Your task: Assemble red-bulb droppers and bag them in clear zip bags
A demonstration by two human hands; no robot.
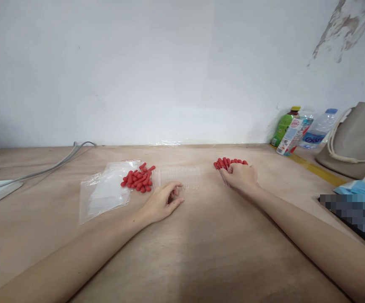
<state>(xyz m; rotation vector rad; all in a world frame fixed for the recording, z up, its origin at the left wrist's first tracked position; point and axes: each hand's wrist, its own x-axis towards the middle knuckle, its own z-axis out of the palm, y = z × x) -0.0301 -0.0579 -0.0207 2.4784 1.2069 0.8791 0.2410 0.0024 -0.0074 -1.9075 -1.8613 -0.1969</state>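
Observation:
My left hand (165,202) rests on the table with thumb and forefinger apart, nothing between them. It lies just in front of a row of clear, thin glass tubes (191,176) laid side by side. Left of the tubes is a loose heap of red rubber bulbs (138,179). Over on the right, my right hand (241,174) is closed, its fingers curled down at a row of glass droppers with red bulbs (225,163). The hand covers part of that row, and whatever its fingertips grip is hidden.
Clear plastic zip bags (103,191) lie flat beside the bulb heap. A grey cable (59,161) crosses the far left. At the right stand a green bottle (285,126), a carton (291,135), a clear bottle (319,128) and a beige bag (354,139), with a dark pixelated object (354,216) nearer.

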